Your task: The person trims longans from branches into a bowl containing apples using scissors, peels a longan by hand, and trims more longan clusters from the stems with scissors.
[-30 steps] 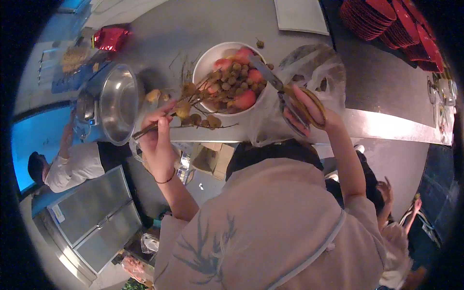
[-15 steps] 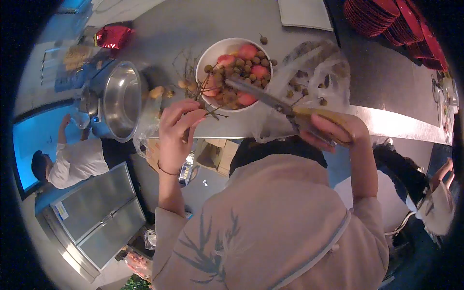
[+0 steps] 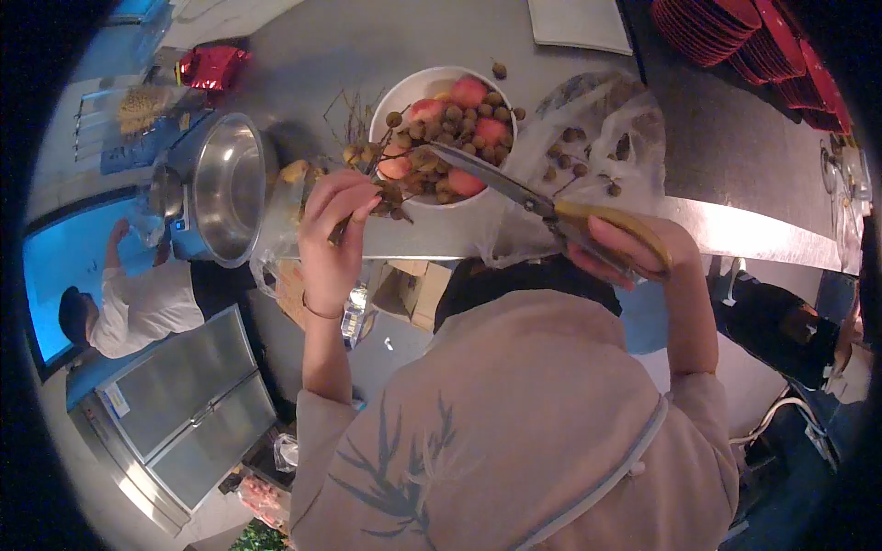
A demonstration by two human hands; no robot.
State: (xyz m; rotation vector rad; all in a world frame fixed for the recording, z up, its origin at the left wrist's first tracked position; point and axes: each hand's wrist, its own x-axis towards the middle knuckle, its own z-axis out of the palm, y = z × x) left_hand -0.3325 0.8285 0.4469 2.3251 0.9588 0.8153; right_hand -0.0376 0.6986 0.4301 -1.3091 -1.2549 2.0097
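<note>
My left hand (image 3: 333,225) pinches a longan branch (image 3: 372,165) by its stem, at the left side of a white bowl (image 3: 378,103). A few small brown longans on the twigs hang at the bowl's edge. The bowl holds many loose longans (image 3: 464,124) and several pinkish-red round fruits (image 3: 469,90). My right hand (image 3: 634,248) is wrapped round the yellow handles of a pair of scissors (image 3: 501,184). Their grey blades reach over the bowl, tips above the fruit. Right of the bowl lies a clear plastic bag (image 3: 634,129) with more longans in it.
A steel basin (image 3: 234,188) stands left of the bowl, with bare twigs (image 3: 354,115) between them. A white board (image 3: 579,23) and red stacked baskets (image 3: 707,37) are at the back. One co-worker (image 3: 138,308) is at the left, another person (image 3: 850,367) at the right.
The longan branch and my left hand have shifted slightly, and more longans on it show by the bowl's left edge. The scissors have barely moved. The person at the right has changed position.
</note>
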